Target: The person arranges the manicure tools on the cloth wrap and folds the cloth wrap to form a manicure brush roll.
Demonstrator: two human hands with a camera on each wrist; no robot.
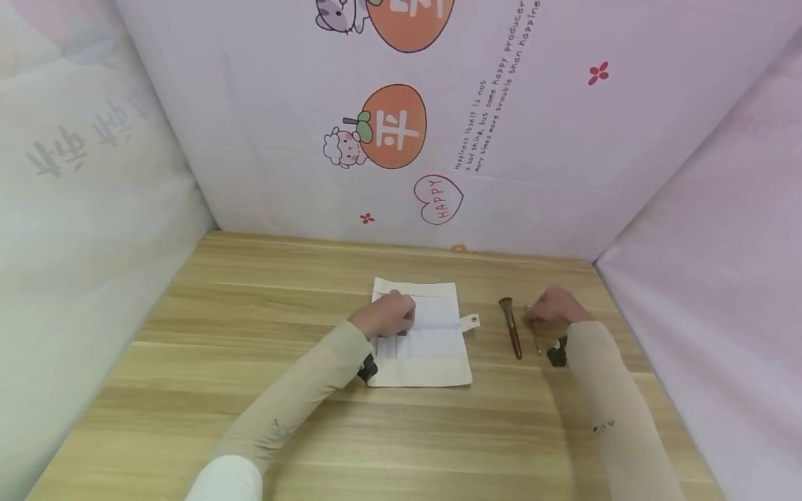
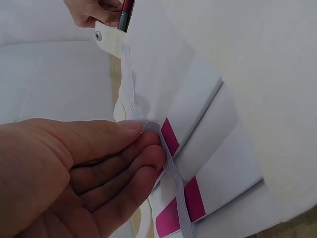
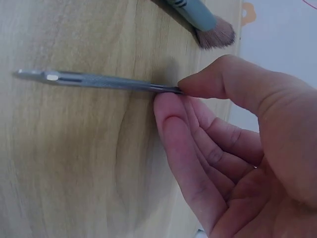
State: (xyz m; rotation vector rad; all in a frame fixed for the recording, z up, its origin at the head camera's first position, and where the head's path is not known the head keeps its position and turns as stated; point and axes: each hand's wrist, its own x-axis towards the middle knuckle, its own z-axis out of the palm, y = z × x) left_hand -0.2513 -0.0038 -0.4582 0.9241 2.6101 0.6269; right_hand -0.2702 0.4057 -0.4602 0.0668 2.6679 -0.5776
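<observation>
A white fabric roll-up case (image 1: 435, 372) lies unfolded on the table, with a snap tab (image 1: 470, 322) on its right edge. My left hand (image 1: 388, 314) is over its left part. In the left wrist view, the thumb and forefinger pinch a pale elastic band (image 2: 184, 208) that runs across white slats with magenta ends (image 2: 194, 198). My right hand (image 1: 553, 307) is at the right of the table, pinching one end of a slim metal tool with a knurled handle (image 3: 109, 82). Its exact kind is unclear. Beside it lies a makeup brush (image 1: 512, 330) with a dark red handle.
The wooden table (image 1: 313, 431) is bounded by pinkish-white printed sheets (image 1: 532, 195) at the back and both sides. A dark wrist camera (image 1: 368, 367) on the left arm hangs close to the case's lower left edge.
</observation>
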